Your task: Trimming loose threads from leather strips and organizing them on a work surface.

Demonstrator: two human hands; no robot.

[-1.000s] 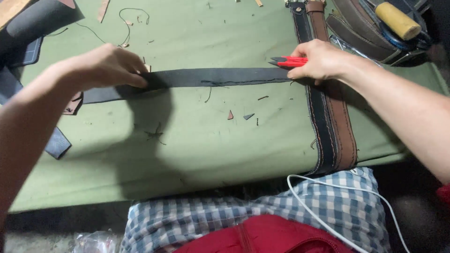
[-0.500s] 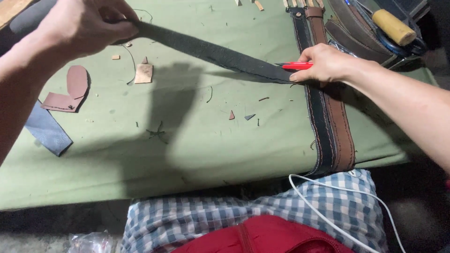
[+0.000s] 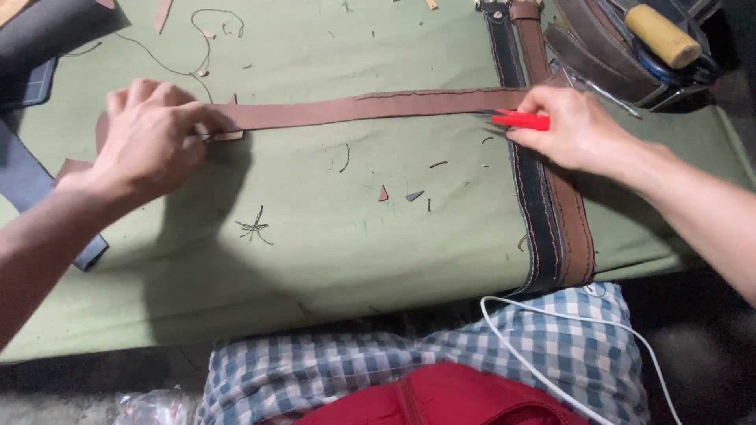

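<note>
on a green work mat: a brown leather strap held flat at both ends

at far left, a dark grey-blue leather piece (image 3: 31, 185) lies partly off the edge of the green cloth-covered table (image 3: 331, 236). just right of it, the left hand (image 3: 150, 138) rests palm down with fingers curled, pressing the left end of the brown leather strap (image 3: 370, 109) against the table. a small tan leather offcut (image 3: 227, 135) shows beside the fingertips. above the hand, a loose dark thread (image 3: 206, 35) curls across the cloth.

the strap runs flat and level across the middle of the table, brown side up, with a dark stitched line along its right half. below it lie thread clippings (image 3: 253, 228) and small triangular leather scraps (image 3: 398, 194), apart from the strap.

at the strap's right end, the right hand (image 3: 575, 130) is closed around red thread snips (image 3: 520, 120), whose tip points left and lies on the strap. the hand rests over two finished belts (image 3: 551, 212), one black and one brown, lying side by side from top to bottom of the table. at upper right, a yellow-handled tool (image 3: 661, 35) sits on more belts. along the bottom, a white cable (image 3: 567, 315) crosses a checked shirt (image 3: 331, 370).
</note>
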